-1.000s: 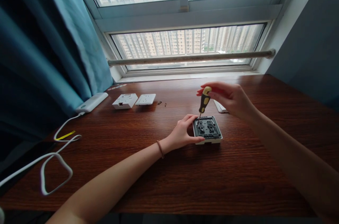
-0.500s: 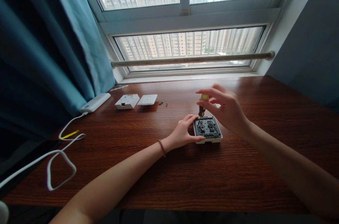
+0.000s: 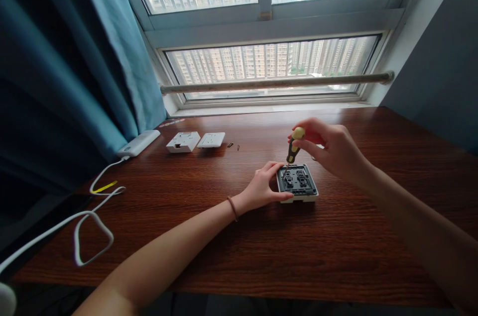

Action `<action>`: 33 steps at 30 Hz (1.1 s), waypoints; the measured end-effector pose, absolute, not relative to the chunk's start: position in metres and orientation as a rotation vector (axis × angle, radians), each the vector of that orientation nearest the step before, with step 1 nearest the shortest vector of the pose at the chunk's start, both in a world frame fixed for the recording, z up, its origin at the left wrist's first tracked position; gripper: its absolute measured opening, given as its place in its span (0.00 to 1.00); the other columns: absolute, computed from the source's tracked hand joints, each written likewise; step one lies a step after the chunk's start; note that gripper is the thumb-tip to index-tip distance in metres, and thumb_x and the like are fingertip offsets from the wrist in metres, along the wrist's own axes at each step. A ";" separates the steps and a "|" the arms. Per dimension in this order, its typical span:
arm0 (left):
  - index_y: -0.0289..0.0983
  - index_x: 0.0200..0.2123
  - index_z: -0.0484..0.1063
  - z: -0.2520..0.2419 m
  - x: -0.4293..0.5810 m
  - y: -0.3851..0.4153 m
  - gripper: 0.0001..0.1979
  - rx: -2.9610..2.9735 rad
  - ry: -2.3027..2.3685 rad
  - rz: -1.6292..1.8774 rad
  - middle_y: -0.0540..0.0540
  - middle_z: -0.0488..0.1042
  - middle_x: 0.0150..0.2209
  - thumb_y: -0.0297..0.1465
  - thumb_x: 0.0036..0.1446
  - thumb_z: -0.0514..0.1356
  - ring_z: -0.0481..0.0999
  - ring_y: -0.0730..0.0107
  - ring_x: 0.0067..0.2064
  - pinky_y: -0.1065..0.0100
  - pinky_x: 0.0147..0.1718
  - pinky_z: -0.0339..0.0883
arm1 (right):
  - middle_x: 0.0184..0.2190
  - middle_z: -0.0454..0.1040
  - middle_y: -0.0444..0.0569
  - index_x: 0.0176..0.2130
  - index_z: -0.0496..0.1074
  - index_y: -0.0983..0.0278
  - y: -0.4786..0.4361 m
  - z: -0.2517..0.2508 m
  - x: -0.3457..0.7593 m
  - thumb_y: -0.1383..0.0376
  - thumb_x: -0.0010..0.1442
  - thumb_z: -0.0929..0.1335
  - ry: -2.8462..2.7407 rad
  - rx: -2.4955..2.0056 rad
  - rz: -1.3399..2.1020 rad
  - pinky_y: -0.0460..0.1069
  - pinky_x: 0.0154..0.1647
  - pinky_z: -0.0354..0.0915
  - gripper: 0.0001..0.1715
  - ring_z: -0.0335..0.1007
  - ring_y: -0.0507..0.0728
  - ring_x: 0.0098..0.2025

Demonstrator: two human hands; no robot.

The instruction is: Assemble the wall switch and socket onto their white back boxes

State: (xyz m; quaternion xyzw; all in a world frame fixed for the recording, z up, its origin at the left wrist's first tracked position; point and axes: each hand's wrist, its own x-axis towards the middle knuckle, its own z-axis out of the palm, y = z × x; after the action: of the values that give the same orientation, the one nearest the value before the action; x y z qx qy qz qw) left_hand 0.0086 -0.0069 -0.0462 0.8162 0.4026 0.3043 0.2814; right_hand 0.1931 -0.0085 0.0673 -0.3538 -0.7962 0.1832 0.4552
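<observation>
A square wall switch (image 3: 300,187) with its dark inner frame showing and a white base lies flat on the table. My left hand (image 3: 263,185) grips its left side, thumb along the near edge and fingers at the far left corner. Above it, my right hand (image 3: 324,144) pinches the yellow and black handle of a screwdriver (image 3: 293,151) between thumb and fingers. The screwdriver is tilted, its shaft running down to the left part of the switch. Whether its tip sits in a screw is too small to tell.
Left of the switch stand a white box (image 3: 183,142) and a white socket plate (image 3: 211,140). Small screws (image 3: 230,145) lie beside the plate. Farther left are a white power strip (image 3: 139,144) and its looping cable (image 3: 108,231). A window bar (image 3: 276,83) crosses behind the table.
My right hand has shifted its grip and now holds the screwdriver handle from the right, with more of the handle showing. My left hand keeps its hold on the switch. The view has shifted slightly.
</observation>
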 end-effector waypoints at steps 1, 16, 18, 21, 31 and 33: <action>0.40 0.54 0.62 -0.046 0.009 -0.007 0.37 2.191 1.084 0.814 0.43 0.64 0.52 0.45 0.40 0.66 0.65 0.55 0.53 0.56 0.55 0.56 | 0.29 0.75 0.48 0.34 0.66 0.64 -0.010 0.066 0.191 0.64 0.53 0.69 -1.942 -0.895 0.418 0.51 0.35 0.71 0.09 0.74 0.55 0.32; 0.41 0.54 0.63 -0.044 0.008 -0.006 0.37 2.200 1.100 0.778 0.42 0.64 0.52 0.46 0.40 0.66 0.64 0.53 0.53 0.54 0.54 0.57 | 0.42 0.69 0.51 0.48 0.65 0.62 -0.013 0.065 0.188 0.67 0.58 0.65 -2.121 -0.690 0.429 0.52 0.43 0.69 0.17 0.67 0.55 0.43; 0.41 0.54 0.63 -0.046 0.008 -0.006 0.37 2.195 1.099 0.783 0.42 0.63 0.52 0.46 0.40 0.66 0.64 0.53 0.53 0.54 0.54 0.57 | 0.48 0.66 0.52 0.52 0.61 0.62 -0.009 0.064 0.193 0.69 0.58 0.64 -2.153 -0.623 0.592 0.52 0.48 0.68 0.21 0.65 0.56 0.50; 0.41 0.53 0.63 -0.047 0.008 -0.006 0.36 2.184 1.099 0.793 0.42 0.64 0.52 0.45 0.40 0.66 0.65 0.54 0.53 0.54 0.54 0.57 | 0.47 0.69 0.51 0.52 0.59 0.61 -0.002 0.060 0.198 0.70 0.60 0.62 -2.128 -0.559 0.821 0.54 0.50 0.67 0.20 0.66 0.56 0.50; 0.40 0.56 0.60 -0.045 0.008 -0.007 0.40 2.191 1.096 0.797 0.42 0.63 0.54 0.47 0.40 0.65 0.64 0.53 0.54 0.55 0.56 0.56 | 0.29 0.71 0.44 0.37 0.59 0.61 0.005 0.036 0.181 0.60 0.49 0.72 -1.734 -0.900 0.449 0.49 0.27 0.73 0.20 0.72 0.54 0.28; 0.41 0.55 0.60 -0.045 0.008 -0.008 0.39 2.184 1.089 0.808 0.42 0.64 0.53 0.46 0.40 0.66 0.64 0.53 0.54 0.54 0.56 0.55 | 0.26 0.70 0.43 0.35 0.57 0.61 0.003 0.032 0.177 0.58 0.48 0.72 -1.667 -0.997 0.317 0.48 0.22 0.70 0.22 0.70 0.53 0.24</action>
State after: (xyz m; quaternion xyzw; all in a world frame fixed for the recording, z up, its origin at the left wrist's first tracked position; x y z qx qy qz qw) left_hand 0.0084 -0.0078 -0.0451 0.8152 0.4065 0.3015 0.2818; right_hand 0.1772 0.0026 0.0324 -0.4218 -0.7052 0.1341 0.5538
